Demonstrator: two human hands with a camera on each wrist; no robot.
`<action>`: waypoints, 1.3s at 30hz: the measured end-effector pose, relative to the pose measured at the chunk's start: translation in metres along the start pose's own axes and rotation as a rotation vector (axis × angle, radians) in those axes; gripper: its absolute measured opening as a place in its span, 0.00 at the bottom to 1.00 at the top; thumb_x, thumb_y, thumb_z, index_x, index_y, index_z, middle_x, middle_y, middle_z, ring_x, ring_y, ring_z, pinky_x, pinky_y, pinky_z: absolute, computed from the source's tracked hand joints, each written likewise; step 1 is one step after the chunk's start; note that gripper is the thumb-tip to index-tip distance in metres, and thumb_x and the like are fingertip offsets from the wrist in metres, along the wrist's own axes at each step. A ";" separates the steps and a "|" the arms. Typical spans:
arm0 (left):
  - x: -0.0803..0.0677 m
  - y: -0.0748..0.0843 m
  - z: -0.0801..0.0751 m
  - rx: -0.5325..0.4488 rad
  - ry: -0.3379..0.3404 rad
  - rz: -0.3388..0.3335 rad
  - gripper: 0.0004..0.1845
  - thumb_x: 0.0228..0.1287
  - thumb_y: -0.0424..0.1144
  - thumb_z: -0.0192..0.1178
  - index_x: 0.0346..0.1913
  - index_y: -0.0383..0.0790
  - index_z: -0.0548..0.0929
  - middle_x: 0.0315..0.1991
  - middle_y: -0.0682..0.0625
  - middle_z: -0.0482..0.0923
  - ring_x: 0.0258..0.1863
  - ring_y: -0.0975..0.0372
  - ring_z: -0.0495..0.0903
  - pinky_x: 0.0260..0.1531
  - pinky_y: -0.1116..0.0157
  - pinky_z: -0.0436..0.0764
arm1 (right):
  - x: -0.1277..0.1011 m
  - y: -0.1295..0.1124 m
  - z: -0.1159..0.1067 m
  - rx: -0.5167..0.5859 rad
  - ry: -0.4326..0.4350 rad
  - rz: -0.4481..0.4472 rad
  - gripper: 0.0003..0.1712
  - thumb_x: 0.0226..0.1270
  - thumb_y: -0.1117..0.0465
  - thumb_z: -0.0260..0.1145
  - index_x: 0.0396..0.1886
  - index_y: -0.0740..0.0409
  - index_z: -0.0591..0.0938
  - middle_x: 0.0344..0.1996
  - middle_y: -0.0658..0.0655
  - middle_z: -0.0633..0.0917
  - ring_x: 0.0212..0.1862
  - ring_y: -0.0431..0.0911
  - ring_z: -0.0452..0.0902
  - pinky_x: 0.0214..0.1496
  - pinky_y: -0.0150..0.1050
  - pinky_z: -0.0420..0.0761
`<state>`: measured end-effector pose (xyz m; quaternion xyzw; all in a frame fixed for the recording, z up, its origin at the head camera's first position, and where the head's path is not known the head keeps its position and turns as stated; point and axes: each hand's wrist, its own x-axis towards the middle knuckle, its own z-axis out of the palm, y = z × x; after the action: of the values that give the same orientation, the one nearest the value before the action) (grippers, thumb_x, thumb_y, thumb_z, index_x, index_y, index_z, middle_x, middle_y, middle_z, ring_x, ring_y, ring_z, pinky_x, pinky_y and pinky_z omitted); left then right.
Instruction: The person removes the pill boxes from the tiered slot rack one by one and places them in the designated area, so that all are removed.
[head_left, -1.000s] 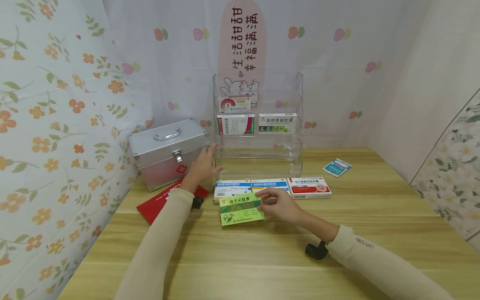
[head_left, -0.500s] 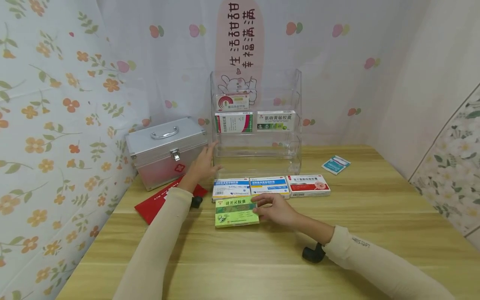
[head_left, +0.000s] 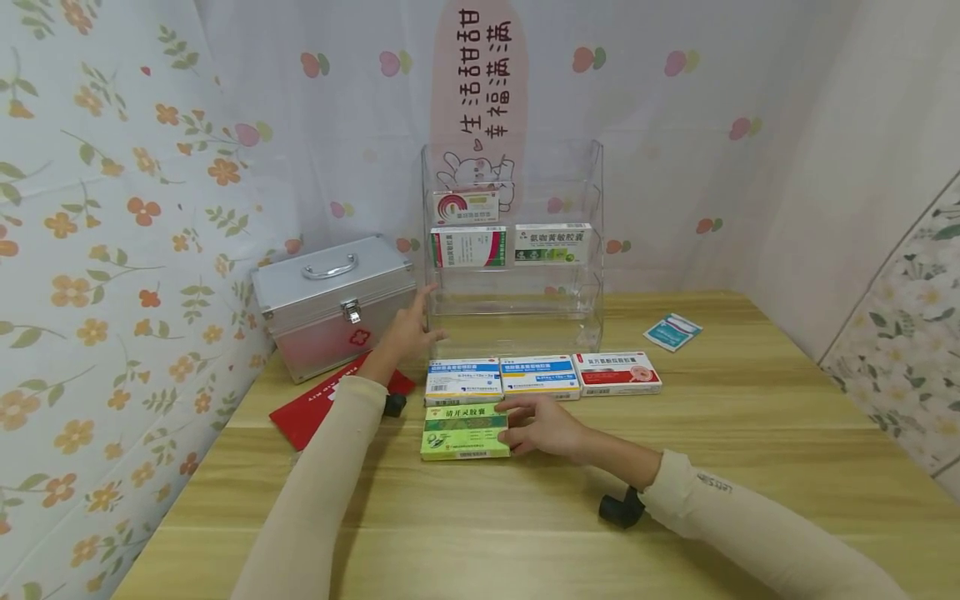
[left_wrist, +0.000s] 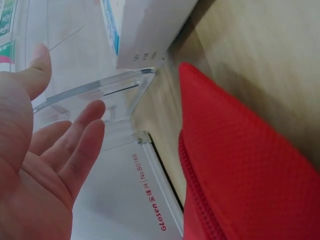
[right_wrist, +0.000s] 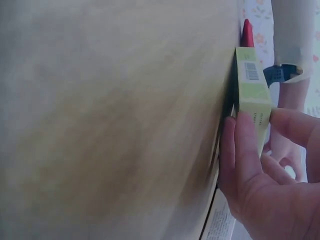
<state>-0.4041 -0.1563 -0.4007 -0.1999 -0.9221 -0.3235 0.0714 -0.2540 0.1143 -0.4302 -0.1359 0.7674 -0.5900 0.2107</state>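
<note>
My right hand (head_left: 542,427) pinches the right end of a green medicine box (head_left: 463,433), which lies close over the table in front of a blue-and-white box (head_left: 463,379). In the right wrist view, the thumb is at one face of the green box (right_wrist: 254,95) and the fingers at its end. At the left side of a clear acrylic rack (head_left: 517,310), my left hand (head_left: 408,333) has its fingers spread, and nothing is in its palm in the left wrist view.
A second blue-and-white box (head_left: 540,377) and a red-and-white box (head_left: 618,373) continue the row. Several boxes stand in the rack's upper tiers. Left are a silver case (head_left: 333,304) and a red first-aid pouch (head_left: 307,410); a teal-and-white packet (head_left: 672,332) lies at the right.
The green box has moved left and slightly down in view with my right hand, from tilted to flat, now below the left blue-and-white box. My left hand has stayed beside the rack.
</note>
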 end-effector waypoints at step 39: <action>-0.001 0.000 0.005 -0.036 0.021 0.003 0.49 0.61 0.38 0.71 0.76 0.54 0.48 0.34 0.34 0.82 0.27 0.49 0.84 0.28 0.55 0.82 | 0.009 -0.019 0.001 -0.262 0.054 0.067 0.28 0.59 0.66 0.74 0.60 0.62 0.80 0.42 0.61 0.81 0.30 0.45 0.82 0.26 0.40 0.84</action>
<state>-0.4036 -0.1537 -0.4051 -0.1993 -0.9149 -0.3423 0.0780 -0.2626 0.1039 -0.4135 -0.1209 0.8473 -0.4809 0.1900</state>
